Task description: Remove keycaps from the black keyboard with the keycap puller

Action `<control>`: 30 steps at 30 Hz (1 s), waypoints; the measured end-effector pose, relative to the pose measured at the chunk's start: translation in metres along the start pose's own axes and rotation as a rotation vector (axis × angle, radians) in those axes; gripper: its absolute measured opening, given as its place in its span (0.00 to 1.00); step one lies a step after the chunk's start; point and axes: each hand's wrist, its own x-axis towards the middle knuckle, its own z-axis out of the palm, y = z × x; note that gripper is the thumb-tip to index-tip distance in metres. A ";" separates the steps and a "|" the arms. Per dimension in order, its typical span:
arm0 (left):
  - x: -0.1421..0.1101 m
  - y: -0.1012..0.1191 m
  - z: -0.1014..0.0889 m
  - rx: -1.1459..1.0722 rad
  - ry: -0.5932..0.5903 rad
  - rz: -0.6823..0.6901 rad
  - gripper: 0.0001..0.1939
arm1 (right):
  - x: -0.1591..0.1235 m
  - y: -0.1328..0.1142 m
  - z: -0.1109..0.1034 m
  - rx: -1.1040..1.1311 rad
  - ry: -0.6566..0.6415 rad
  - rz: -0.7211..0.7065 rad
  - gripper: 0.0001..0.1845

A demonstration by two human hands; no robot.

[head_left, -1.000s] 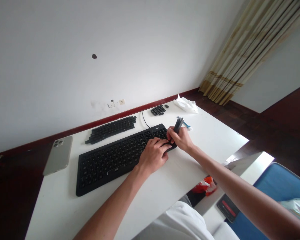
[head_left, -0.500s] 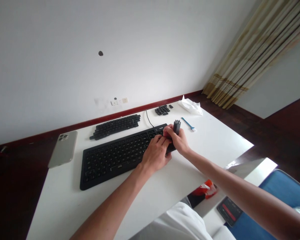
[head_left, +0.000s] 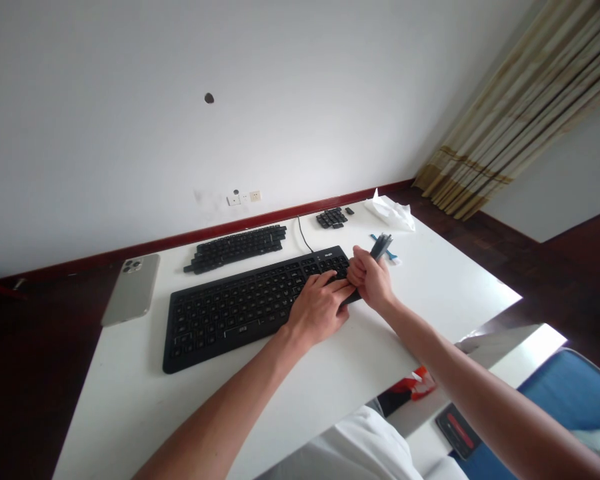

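A black keyboard (head_left: 230, 313) lies at a slant on the white table, its keycaps off across most of it and the small key posts showing. My left hand (head_left: 317, 307) rests on its right end, fingers stretched over the number pad and thumb by the near edge. Wrapped round a dark-handled tool (head_left: 381, 245) is my right hand (head_left: 373, 280), just beyond the left fingertips at the keyboard's right edge. The handle leans to the right and is blurred; its working tip is hidden by my hands. Behind the keyboard lie rows of loose black keycaps (head_left: 240, 248).
A smaller group of keycaps (head_left: 331, 218) sits farther back, near a crumpled white tissue (head_left: 393, 213). Partly behind the tool lies a blue brush (head_left: 393, 257). A phone (head_left: 133, 290) is at the table's left edge; a blue chair (head_left: 570, 393) stands at the right.
The tool's handle has tipped from upright to leaning right, and my right hand has turned with it. My left hand stays on the keyboard. The whole view has shifted slightly.
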 end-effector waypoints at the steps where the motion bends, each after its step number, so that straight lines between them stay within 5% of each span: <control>1: 0.000 0.000 0.000 -0.001 -0.004 0.002 0.22 | 0.001 0.000 0.001 -0.019 0.004 0.014 0.33; 20: 0.001 0.000 -0.002 -0.009 -0.030 0.011 0.25 | 0.018 -0.005 0.005 -0.054 0.002 0.152 0.32; 30: 0.001 0.000 -0.001 -0.014 -0.045 -0.012 0.26 | -0.013 0.001 -0.014 -0.170 -0.035 -0.201 0.30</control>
